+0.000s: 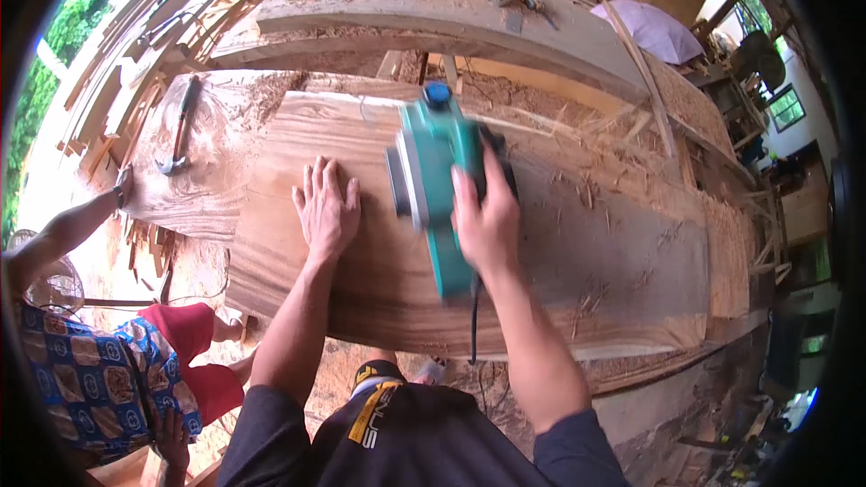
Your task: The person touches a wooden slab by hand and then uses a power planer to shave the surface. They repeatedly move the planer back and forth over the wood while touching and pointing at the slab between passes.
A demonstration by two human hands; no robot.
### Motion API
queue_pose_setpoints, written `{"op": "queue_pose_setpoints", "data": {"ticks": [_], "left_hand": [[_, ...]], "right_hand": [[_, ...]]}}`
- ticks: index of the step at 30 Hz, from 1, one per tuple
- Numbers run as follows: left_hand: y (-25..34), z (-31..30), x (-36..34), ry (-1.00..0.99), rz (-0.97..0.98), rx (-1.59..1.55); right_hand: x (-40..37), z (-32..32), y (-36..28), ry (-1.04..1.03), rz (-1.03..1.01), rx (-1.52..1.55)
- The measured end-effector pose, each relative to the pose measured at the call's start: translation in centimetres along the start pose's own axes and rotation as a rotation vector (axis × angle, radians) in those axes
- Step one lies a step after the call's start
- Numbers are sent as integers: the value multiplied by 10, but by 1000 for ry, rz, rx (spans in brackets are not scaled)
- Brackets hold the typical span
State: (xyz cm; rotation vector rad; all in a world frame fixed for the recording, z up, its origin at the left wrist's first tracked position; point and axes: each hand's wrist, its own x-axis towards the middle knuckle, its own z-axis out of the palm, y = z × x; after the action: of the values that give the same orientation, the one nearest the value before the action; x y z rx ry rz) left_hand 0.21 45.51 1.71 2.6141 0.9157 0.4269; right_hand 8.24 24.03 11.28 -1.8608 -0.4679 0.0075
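Note:
A green electric hand planer (433, 162) with a blue knob at its far end rests on a wide wooden board (361, 302). My right hand (485, 216) is wrapped around the planer's rear handle, slightly smeared by motion. Flat on the bare brown wood to the left of the tool lies my left hand (327, 209), fingers spread and holding nothing. The board looks smooth and brown on the left, greyer on the right. Wood shavings (586, 298) are scattered over its right part. A black cord (474, 325) hangs from the planer past the board's near edge.
On another board at the left lies a claw hammer (180, 131). A thick slab (388, 0) at the back carries small tools (528, 2). A person in a patterned shirt (99, 379) stands at the left, one hand (124, 188) at the board's edge. A purple umbrella (654, 32) is at the back right.

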Motion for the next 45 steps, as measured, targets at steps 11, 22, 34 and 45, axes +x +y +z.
{"op": "queue_pose_setpoints", "data": {"ticks": [11, 22, 34, 45], "left_hand": [[-4, 3, 2, 82, 70, 1], [-9, 6, 1, 126, 4, -158], [-20, 7, 6, 170, 70, -196], [-45, -24, 45, 69, -210, 151]], "right_hand": [[-123, -61, -29, -126, 154, 113], [-263, -113, -37, -178, 215, -37], [23, 6, -5, -95, 59, 5], [-215, -112, -47, -153, 288, 131]]}}
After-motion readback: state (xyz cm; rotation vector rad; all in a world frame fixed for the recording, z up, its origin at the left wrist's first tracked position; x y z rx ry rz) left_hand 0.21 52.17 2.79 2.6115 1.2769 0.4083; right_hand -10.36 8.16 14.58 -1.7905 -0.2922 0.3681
